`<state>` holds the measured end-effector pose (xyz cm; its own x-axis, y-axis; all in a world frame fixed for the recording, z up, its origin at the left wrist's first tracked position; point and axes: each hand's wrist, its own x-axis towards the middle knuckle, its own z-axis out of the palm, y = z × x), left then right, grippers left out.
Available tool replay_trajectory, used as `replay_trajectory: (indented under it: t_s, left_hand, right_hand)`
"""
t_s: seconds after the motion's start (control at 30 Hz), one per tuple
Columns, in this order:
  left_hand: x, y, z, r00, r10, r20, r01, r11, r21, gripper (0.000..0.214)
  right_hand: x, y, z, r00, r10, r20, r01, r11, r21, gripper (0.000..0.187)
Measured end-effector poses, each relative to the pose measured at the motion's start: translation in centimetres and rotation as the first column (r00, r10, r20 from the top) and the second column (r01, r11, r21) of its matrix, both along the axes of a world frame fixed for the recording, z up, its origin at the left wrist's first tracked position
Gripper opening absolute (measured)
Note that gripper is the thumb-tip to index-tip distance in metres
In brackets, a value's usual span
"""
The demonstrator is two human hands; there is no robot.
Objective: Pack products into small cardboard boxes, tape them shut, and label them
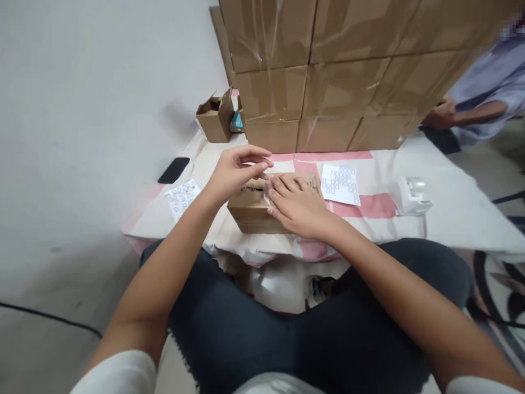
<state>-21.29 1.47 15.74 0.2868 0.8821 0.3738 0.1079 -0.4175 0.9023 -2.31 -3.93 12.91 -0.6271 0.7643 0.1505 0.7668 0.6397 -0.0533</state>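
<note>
A small closed cardboard box point(262, 218) lies on the cloth-covered table in front of me. My right hand point(297, 205) rests flat on its top, fingers spread, over what looks like a strip of clear tape point(267, 187). Just above the left part of the box is my left hand point(241, 169), its fingers stretched out and slightly apart. Nothing shows between them. A dark slit or mark runs along the box top between the hands; the right hand covers part of the lid.
A tall wall of taped cardboard boxes point(303, 87) rises behind. A phone point(174, 170), marked paper sheets point(340, 183), an opened small carton point(215, 120) and a white tape dispenser-like object point(412, 196) sit on the table point(447, 202). Another person's hands point(445, 112) are at right.
</note>
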Motion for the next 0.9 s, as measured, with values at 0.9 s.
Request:
replay_trajectory:
  t_s: [0.9]
  left_hand:
    - [0.6,6.7,-4.4,0.89,0.236,-0.391,-0.171,0.966,0.192,0.043]
  right_hand:
    - [0.2,-0.6,0.7,0.974,0.156,-0.167,-0.164,0.986,-0.037,0.097]
